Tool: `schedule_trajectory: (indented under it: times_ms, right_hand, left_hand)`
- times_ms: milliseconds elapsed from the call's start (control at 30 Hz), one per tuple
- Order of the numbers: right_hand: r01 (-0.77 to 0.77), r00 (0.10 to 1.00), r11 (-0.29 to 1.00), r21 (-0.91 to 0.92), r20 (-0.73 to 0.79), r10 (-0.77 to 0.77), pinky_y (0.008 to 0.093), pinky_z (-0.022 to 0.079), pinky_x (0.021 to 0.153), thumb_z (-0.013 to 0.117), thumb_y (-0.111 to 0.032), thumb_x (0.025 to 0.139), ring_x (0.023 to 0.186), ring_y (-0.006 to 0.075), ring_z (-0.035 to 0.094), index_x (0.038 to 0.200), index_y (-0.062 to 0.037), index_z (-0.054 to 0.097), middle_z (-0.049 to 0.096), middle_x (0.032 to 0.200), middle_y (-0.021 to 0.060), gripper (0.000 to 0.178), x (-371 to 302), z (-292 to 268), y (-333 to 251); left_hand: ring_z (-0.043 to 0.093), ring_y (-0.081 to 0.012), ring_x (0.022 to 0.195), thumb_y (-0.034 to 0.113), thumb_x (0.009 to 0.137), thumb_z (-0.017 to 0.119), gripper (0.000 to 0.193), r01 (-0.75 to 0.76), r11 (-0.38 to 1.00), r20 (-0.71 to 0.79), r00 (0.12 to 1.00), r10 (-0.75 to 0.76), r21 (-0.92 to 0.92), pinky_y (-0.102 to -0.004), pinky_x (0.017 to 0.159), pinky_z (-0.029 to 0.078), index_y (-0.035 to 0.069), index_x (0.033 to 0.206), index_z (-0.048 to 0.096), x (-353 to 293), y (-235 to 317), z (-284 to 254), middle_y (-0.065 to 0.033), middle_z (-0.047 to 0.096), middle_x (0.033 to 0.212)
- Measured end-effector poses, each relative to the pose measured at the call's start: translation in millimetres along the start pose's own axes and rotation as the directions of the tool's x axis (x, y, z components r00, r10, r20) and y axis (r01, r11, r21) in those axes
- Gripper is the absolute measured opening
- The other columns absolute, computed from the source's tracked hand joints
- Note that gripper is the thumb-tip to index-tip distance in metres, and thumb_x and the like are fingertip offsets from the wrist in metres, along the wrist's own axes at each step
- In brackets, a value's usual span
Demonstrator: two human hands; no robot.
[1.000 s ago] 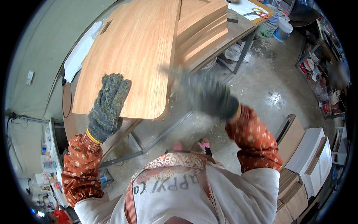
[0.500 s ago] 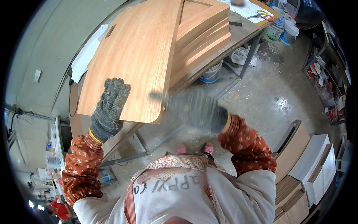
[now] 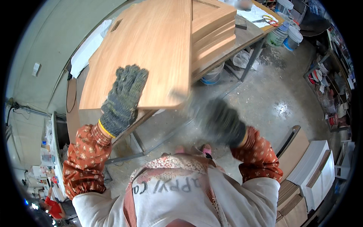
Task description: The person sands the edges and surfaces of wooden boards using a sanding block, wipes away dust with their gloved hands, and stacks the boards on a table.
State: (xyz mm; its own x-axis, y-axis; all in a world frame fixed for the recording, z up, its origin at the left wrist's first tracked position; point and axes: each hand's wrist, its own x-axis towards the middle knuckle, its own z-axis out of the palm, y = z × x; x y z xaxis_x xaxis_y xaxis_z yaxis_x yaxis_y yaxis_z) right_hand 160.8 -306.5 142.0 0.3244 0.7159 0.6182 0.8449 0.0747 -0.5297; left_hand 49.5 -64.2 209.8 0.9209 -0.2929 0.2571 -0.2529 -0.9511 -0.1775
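A light wood-grain panel (image 3: 159, 49) with rounded near corners and a small slot at its far left lies across the workbench. My left hand (image 3: 126, 94), in a dark knitted glove with a yellow cuff edge, rests flat on the panel's near part, fingers extended. Close to the panel's near right corner is my right hand (image 3: 221, 121), gloved the same way and smeared by motion. A greyish blur reaches from it to the corner; whether that is fingers or a held thing I cannot make out. Beside the panel stands a stack of similar wooden pieces (image 3: 213, 34).
Scissors with red and yellow handles (image 3: 269, 19) lie at the bench's far right. Buckets (image 3: 293, 38) stand on the floor beyond, another (image 3: 213, 75) under the bench. Flat boards (image 3: 308, 170) lean at the lower right. A person in red (image 3: 55, 208) is far off, lower left.
The panel's near right corner has shifted rightward and away from me. My left hand has moved slightly right and farther onto the panel; my right hand has moved right and nearer my body.
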Motion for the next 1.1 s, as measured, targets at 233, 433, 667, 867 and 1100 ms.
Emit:
schedule_trajectory:
  times_ms: [233, 433, 667, 867, 1100]
  right_hand:
    - [-0.182, 0.983, 0.808, -0.561, -0.094, 0.156, 0.0333, 0.051, 0.066, 0.055, -0.008, 0.086, 0.075, 0.0245, 0.061, 0.119, -0.0027, 0.055, 0.063, 0.102, 0.0121, 0.034, -47, 8, 12]
    - [-0.195, 0.981, 0.592, -0.782, -0.162, 0.11, 0.0349, 0.052, 0.068, 0.058, -0.006, 0.081, 0.075, 0.0306, 0.064, 0.123, -0.0055, 0.052, 0.064, 0.099, 0.014, 0.042, -58, 40, -45]
    - [-0.32, 0.909, 0.885, -0.338, -0.372, 0.187, 0.0386, 0.051, 0.067, 0.057, -0.009, 0.086, 0.077, 0.0336, 0.063, 0.129, -0.0043, 0.047, 0.063, 0.094, 0.0191, 0.044, -43, -4, -39]
    - [-0.421, 0.882, 0.816, -0.395, -0.387, 0.268, 0.0389, 0.052, 0.065, 0.055, -0.004, 0.084, 0.077, 0.0344, 0.066, 0.138, -0.0076, 0.04, 0.064, 0.095, 0.0216, 0.056, -24, 8, -68]
    - [-0.46, 0.869, 0.755, -0.467, -0.411, 0.275, 0.0384, 0.051, 0.06, 0.052, -0.001, 0.084, 0.068, 0.0334, 0.064, 0.141, -0.0108, 0.038, 0.064, 0.087, 0.0209, 0.059, -22, 5, -67]
  left_hand:
    - [0.035, -0.04, 0.132, -0.003, 0.069, 0.062, 0.075, 0.028, 1.0, -0.023, 0.999, -0.028, -0.01, -0.0518, 0.113, 0.02, 0.002, 0.14, 0.036, 19, 26, -2, -0.0241, 0.04, 0.139]
    - [0.032, -0.0415, 0.133, -0.011, 0.067, 0.053, 0.078, 0.041, 0.999, -0.032, 0.999, -0.041, 0.008, -0.0518, 0.113, 0.018, 0.002, 0.141, 0.033, 26, 31, 3, -0.0267, 0.037, 0.14]
    - [0.033, -0.0339, 0.135, 0.016, 0.077, 0.068, 0.067, -0.256, 0.934, 0.112, 0.95, 0.291, -0.249, -0.0491, 0.114, 0.018, 0.003, 0.138, 0.042, 3, -12, -40, -0.0185, 0.04, 0.142]
    - [0.055, -0.0253, 0.112, 0.03, 0.09, 0.058, 0.05, 0.737, 0.505, 0.17, 0.625, -0.762, -0.45, -0.0349, 0.097, 0.043, 0.009, 0.134, 0.049, -100, -152, -5, -0.0172, 0.051, 0.13]
    - [0.061, -0.0173, 0.088, 0.03, 0.094, 0.052, 0.039, 0.551, 0.644, 0.219, 0.823, -0.523, -0.531, -0.0283, 0.067, 0.052, 0.01, 0.126, 0.054, -114, -153, 2, -0.0127, 0.058, 0.104]
